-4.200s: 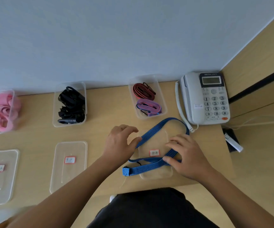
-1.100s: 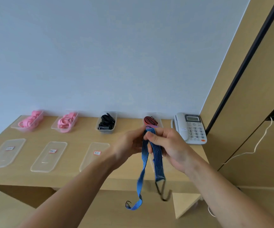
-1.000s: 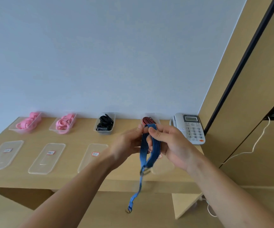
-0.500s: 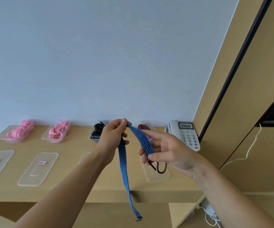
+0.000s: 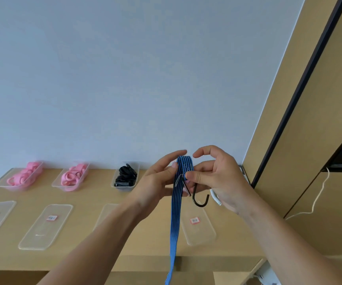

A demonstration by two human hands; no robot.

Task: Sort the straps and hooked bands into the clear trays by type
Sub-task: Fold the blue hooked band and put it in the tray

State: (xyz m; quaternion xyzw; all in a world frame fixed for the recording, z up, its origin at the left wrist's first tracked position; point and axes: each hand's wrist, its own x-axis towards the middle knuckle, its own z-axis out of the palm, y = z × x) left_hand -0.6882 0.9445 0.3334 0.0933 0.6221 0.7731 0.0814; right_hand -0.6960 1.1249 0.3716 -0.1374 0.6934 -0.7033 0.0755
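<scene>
Both hands, the left hand (image 5: 157,179) and the right hand (image 5: 217,177), pinch the folded top of the blue band (image 5: 175,212) above the counter (image 5: 87,202), so I would fold it shorter, hook (image 5: 200,199) tucked in.

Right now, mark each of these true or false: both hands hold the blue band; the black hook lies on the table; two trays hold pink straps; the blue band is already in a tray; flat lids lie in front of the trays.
1. Both hands hold the blue band. True: the left hand and right hand pinch its folded top.
2. The black hook lies on the table. False: it hangs in the air below the right hand.
3. Two trays hold pink straps. True: the far left tray and the next tray.
4. The blue band is already in a tray. False: it is held up, its tail hanging down.
5. Flat lids lie in front of the trays. True.
</scene>
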